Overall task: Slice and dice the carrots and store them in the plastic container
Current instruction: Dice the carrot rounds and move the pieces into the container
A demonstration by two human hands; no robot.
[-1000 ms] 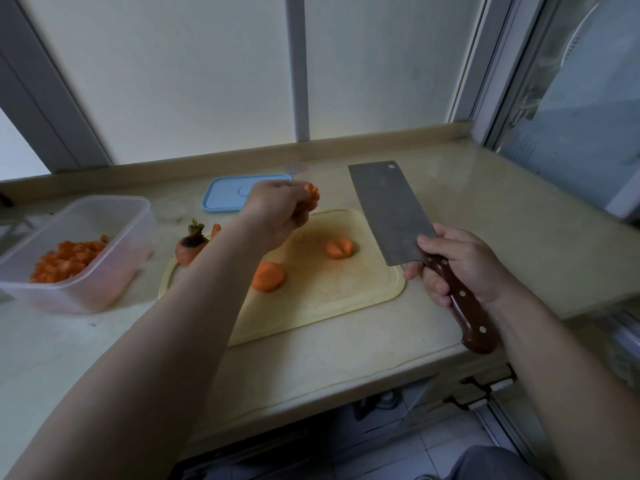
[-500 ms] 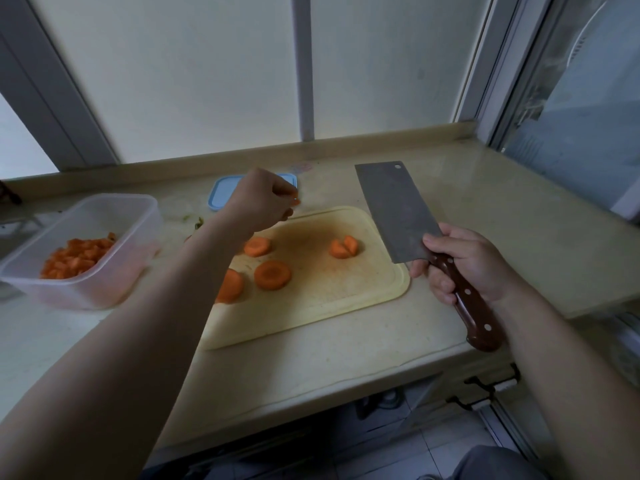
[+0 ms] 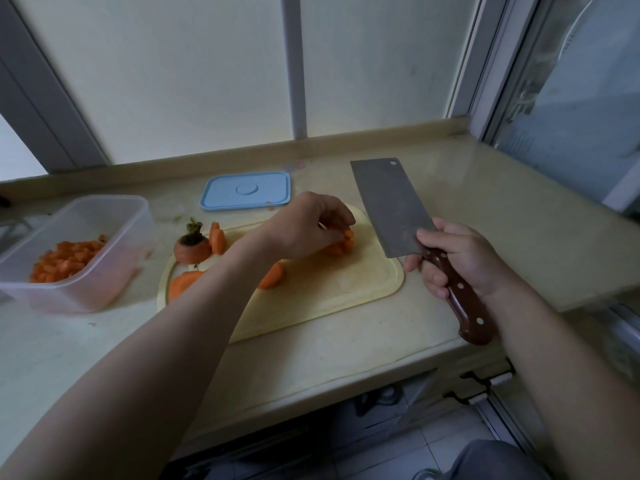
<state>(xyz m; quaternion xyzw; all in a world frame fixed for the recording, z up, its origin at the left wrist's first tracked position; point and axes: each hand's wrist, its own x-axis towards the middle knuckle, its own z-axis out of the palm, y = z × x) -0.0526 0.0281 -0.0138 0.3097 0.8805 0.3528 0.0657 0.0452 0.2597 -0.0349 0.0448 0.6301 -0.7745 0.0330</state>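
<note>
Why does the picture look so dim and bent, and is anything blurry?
Head view: daylight enters through the frosted window behind, leaving the counter dim; head view: the wide lens bows the window frames and counter edge; head view: the plastic container on the left looks smeared, while the cleaver is crisp.

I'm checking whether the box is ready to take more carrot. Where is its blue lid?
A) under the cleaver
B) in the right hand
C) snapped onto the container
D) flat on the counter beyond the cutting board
D: the blue lid lies flat on the counter beyond the cutting board, apart from the open plastic container.
</note>
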